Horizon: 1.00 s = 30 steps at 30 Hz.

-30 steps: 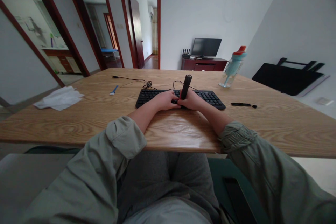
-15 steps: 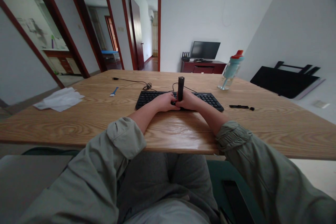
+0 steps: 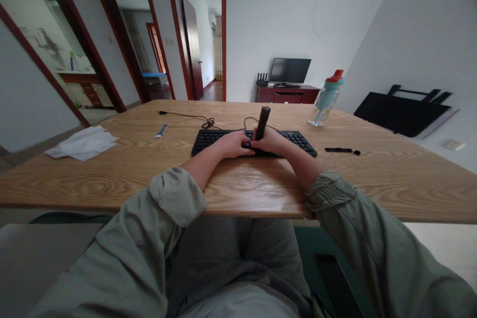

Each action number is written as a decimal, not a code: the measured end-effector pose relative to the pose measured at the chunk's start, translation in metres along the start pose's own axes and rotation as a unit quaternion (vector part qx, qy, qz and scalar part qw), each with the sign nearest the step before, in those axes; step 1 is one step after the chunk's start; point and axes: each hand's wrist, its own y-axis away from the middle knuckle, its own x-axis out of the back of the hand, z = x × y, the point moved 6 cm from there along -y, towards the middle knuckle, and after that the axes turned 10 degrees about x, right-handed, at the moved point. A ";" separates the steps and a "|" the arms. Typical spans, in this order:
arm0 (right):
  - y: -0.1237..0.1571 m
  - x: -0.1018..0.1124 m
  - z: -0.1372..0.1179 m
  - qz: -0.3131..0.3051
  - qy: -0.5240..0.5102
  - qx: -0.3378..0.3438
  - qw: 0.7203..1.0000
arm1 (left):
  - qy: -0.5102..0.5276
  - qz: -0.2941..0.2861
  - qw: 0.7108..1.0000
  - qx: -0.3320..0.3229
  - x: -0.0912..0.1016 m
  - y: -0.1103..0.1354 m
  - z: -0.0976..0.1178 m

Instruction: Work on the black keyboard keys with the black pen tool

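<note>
A black keyboard [image 3: 301, 142] lies on the wooden table in front of me, its middle covered by both hands. My right hand [image 3: 271, 141] is closed around a black cylindrical tool [image 3: 263, 122], which stands up from the fist and leans to the right. The tool's lower end is hidden among my fingers, so I cannot tell its exact kind. Beside it, my left hand [image 3: 236, 144] lies across the keyboard with bent fingers and the thumb along the near side, gripping it. The two hands meet at the thumbs and fingertips.
A coiled cable [image 3: 208, 123] runs behind the keyboard. On the left are a small blue-and-white brush [image 3: 161, 132] and crumpled white cloth or paper [image 3: 84, 143]. On the right stand a water bottle [image 3: 323, 102] and, nearer, a thin black pen-like item [image 3: 338, 150] with a small black piece.
The black tool has tilted from nearly upright to leaning right, its top moving right. My left hand has stayed almost in place, and the view has shifted slightly.
</note>
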 end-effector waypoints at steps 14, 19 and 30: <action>0.010 0.003 -0.001 0.149 -0.369 -0.078 0.914 | 0.212 0.096 0.972 0.032 0.010 -0.001 0.006; 0.009 0.004 -0.001 0.164 -0.427 -0.093 0.884 | 0.250 0.107 0.961 0.051 0.012 -0.001 0.003; 0.010 0.013 0.005 0.196 -0.448 -0.084 0.868 | 0.260 0.111 0.958 0.055 0.013 -0.003 -0.001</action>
